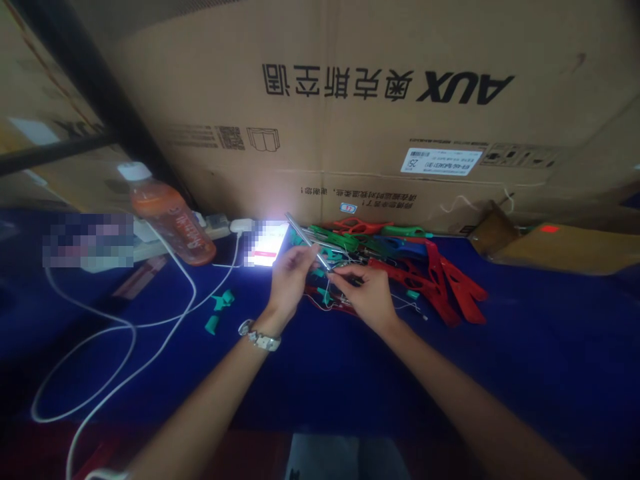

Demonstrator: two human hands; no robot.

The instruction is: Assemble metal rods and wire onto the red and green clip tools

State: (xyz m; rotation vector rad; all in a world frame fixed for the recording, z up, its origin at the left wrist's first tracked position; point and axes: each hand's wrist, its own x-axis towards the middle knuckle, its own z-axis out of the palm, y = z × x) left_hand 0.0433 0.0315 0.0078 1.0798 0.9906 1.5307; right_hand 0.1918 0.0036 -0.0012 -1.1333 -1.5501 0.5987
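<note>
left hand (290, 275) pinches metal rod (302, 233) mid-shaft | right hand (369, 295) curled at its tip, grip unclear | likely light, stiff, slick

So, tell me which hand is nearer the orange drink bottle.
Left. The left hand, gripping a thin metal rod, sits right of the bottle, past the lit phone; the right hand is farther right, beside it.

Open blue cloth tabletop (525, 347) lies wide to the right. Behind, a tall brown cardboard box (350, 133) walls everything off. A heap of red, green and blue plastic pieces (430, 273) crowds the middle; leftward stand an orange drink bottle (173, 223), a lit phone (267, 243) and looping white cable (193, 283) (small teal plastic caps (223, 299) scattered between)
</note>
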